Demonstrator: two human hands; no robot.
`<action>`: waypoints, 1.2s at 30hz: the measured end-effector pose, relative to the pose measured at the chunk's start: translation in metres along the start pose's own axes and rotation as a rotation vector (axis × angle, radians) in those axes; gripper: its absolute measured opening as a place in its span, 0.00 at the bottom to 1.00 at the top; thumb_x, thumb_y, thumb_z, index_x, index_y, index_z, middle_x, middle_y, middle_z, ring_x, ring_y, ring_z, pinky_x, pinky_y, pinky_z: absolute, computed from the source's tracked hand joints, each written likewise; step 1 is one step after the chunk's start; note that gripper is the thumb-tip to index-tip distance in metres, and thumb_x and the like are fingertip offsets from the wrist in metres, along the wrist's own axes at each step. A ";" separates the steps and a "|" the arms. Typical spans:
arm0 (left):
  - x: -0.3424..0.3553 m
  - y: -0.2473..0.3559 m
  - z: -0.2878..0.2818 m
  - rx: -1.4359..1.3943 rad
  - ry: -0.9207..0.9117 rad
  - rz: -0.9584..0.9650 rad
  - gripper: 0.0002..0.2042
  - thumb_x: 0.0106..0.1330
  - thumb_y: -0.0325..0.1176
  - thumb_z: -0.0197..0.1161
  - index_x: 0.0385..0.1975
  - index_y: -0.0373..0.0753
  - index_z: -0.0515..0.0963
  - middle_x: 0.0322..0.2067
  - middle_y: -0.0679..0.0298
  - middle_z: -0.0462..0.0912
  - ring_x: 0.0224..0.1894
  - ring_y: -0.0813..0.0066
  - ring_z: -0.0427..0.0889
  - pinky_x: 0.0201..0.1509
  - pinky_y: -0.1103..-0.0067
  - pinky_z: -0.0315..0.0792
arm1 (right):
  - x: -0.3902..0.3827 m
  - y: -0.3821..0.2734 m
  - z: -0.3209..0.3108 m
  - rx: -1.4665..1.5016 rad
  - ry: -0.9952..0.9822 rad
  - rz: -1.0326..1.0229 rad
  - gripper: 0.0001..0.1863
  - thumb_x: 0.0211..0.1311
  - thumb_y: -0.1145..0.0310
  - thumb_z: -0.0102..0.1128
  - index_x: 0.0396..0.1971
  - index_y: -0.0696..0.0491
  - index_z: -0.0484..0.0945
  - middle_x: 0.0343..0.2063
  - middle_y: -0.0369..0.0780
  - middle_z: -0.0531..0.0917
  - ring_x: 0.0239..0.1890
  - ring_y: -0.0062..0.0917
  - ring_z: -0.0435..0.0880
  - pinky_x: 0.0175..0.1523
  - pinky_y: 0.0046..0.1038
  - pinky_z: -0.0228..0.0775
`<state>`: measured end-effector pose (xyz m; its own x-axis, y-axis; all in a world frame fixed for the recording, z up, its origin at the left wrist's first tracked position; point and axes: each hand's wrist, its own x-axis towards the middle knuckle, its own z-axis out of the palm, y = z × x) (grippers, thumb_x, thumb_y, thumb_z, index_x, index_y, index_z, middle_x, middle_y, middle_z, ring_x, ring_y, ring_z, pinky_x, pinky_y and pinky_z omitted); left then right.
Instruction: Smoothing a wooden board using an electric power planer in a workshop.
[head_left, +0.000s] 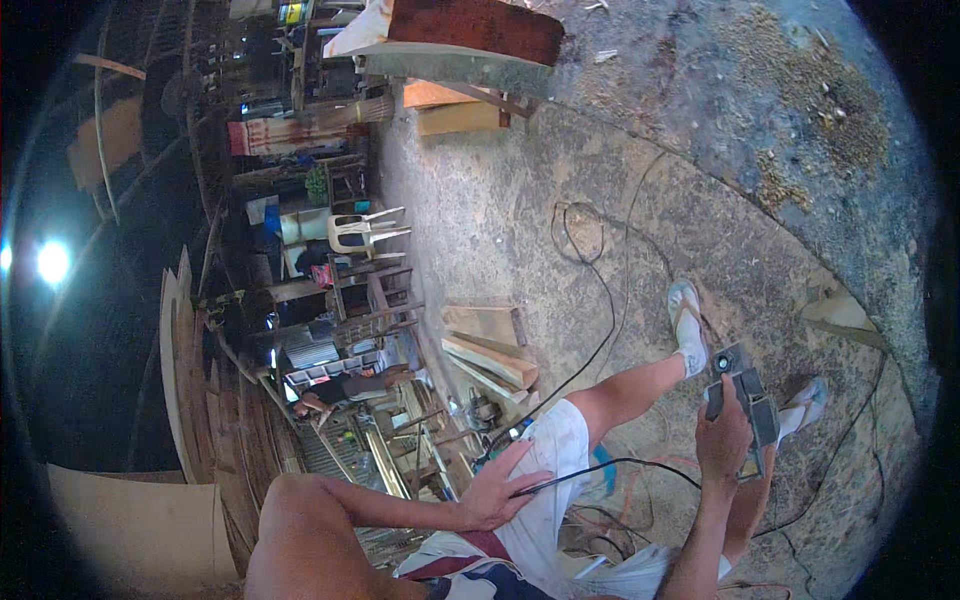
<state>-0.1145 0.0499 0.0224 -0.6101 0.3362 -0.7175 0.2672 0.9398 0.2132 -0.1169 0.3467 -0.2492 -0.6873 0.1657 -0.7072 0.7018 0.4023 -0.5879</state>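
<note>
My right hand (724, 440) grips a dark handheld power tool (752, 415), apparently a planer, held low at the right above my legs and sandalled feet (686, 320). My left hand (498, 485) is at the white shorts (555, 440) on my thigh, with a black cord (620, 464) between its curled fingers; the cord runs right toward the tool.
Cables (605, 295) loop over the dusty concrete floor (490, 200). Boards (485, 330), a reddish-brown wooden piece (470, 30), a white plastic chair (355, 233) and stacked planks (200, 400) surround me. Another person (350, 390) is bent among clutter. Sawdust (820, 90) lies beyond a floor edge.
</note>
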 end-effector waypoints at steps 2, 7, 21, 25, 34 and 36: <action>-0.001 0.002 0.002 0.026 -0.011 -0.015 0.29 0.64 0.34 0.72 0.67 0.57 0.77 0.73 0.40 0.63 0.73 0.35 0.67 0.76 0.54 0.65 | 0.002 -0.007 -0.007 -0.066 0.073 -0.081 0.35 0.65 0.67 0.70 0.72 0.46 0.70 0.44 0.48 0.86 0.47 0.48 0.88 0.51 0.50 0.80; -0.001 0.004 0.006 0.025 0.006 -0.057 0.28 0.64 0.34 0.72 0.67 0.56 0.77 0.73 0.39 0.62 0.73 0.35 0.66 0.76 0.54 0.64 | 0.010 -0.015 -0.016 -0.032 0.060 -0.077 0.35 0.65 0.67 0.70 0.72 0.45 0.70 0.44 0.48 0.86 0.47 0.48 0.88 0.51 0.50 0.80; 0.020 0.001 -0.018 0.014 -0.010 -0.091 0.28 0.64 0.36 0.72 0.66 0.57 0.77 0.74 0.40 0.62 0.73 0.35 0.66 0.74 0.51 0.65 | 0.027 -0.020 -0.021 -0.121 0.018 -0.049 0.35 0.64 0.67 0.71 0.71 0.44 0.71 0.42 0.50 0.84 0.46 0.49 0.88 0.48 0.47 0.81; 0.022 -0.006 -0.032 -0.076 0.081 -0.017 0.26 0.66 0.35 0.70 0.65 0.54 0.78 0.75 0.42 0.63 0.74 0.37 0.66 0.73 0.52 0.66 | 0.019 -0.054 -0.038 -0.112 0.053 -0.157 0.31 0.66 0.65 0.69 0.70 0.47 0.73 0.49 0.52 0.86 0.50 0.52 0.87 0.52 0.48 0.81; 0.052 -0.082 -0.068 -0.622 0.216 -0.218 0.21 0.67 0.21 0.55 0.59 0.41 0.82 0.58 0.47 0.83 0.66 0.46 0.78 0.72 0.60 0.70 | -0.086 -0.276 -0.150 -0.026 0.076 -0.261 0.29 0.63 0.64 0.74 0.65 0.48 0.79 0.54 0.52 0.87 0.55 0.47 0.88 0.58 0.40 0.80; 0.052 -0.108 -0.076 -0.668 0.252 -0.289 0.21 0.66 0.21 0.54 0.58 0.41 0.82 0.53 0.48 0.85 0.61 0.46 0.81 0.67 0.60 0.73 | -0.115 -0.331 -0.192 -0.055 0.062 -0.283 0.30 0.62 0.66 0.74 0.66 0.47 0.79 0.54 0.53 0.87 0.55 0.49 0.88 0.58 0.40 0.81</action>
<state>-0.2316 -0.0296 0.0120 -0.7601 0.0000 -0.6499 -0.3870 0.8033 0.4527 -0.3056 0.3673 0.1023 -0.8656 0.0945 -0.4917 0.4707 0.4882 -0.7349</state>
